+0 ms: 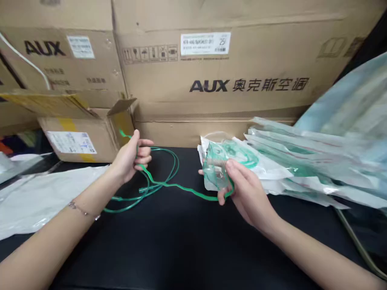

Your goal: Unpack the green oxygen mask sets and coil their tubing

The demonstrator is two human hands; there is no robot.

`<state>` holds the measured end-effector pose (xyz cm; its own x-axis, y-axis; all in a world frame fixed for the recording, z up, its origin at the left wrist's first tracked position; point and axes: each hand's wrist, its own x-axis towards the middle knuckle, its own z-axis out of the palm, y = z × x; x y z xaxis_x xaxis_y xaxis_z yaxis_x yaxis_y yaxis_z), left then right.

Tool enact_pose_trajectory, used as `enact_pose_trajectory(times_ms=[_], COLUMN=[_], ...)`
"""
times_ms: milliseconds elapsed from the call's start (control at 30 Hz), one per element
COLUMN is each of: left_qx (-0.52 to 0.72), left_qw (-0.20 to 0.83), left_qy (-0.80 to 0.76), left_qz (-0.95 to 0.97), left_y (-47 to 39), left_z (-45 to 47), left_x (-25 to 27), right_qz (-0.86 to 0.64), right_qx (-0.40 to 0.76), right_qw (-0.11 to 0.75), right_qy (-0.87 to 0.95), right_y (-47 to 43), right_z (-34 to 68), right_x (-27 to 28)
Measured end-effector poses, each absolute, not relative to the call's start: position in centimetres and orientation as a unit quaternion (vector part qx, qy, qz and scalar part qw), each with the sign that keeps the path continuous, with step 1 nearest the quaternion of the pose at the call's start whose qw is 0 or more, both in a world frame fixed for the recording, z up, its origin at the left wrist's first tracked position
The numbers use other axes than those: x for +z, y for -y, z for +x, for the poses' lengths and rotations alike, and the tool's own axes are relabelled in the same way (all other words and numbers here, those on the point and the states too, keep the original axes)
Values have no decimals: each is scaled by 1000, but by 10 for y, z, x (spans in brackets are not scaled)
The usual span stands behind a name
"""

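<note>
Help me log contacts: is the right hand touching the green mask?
Touching. The head view shows the right hand gripping the green mask, its thumb lying against the mask's side.

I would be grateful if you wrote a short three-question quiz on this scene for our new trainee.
1. True or false: the green tubing lies in loops on the black tabletop.
2. Which hand holds the clear green mask?
3. Fill in the missing word: a flat green ____ runs between the left hand and the right hand.

Key:
1. True.
2. The right hand.
3. Strap.
</note>
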<state>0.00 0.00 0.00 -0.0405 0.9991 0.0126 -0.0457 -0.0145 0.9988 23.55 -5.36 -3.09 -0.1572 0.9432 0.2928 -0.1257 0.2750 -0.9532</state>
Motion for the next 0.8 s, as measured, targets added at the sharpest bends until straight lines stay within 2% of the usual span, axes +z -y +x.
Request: enact_pose_trajectory(times_ms=[167,333,400,567,700,800], left_qx=[396,332,308,291,351,386], left_qw=[431,307,284,266,210,218], left_qy=[-455,-468,-491,-465,-443,-429], left_qz=[671,759,763,793,798,787], left_y=[29,42,43,42,41,43], left_z=[27,32,30,31,34,34], left_x=[-9,-15,-16,-14,-10,-9], right_qz=[-314,-282,-302,-410,-453,-491], right_qx=[544,581,551,363,314,291], right_qw=[525,497,490,470,467,457], right_qy=[573,579,604,692,691,682], right_y=[62,66,67,71,68,66], right_z=[225,218,219,225,226,226], right_x=[-34,-42,-44,-41,-38,-38])
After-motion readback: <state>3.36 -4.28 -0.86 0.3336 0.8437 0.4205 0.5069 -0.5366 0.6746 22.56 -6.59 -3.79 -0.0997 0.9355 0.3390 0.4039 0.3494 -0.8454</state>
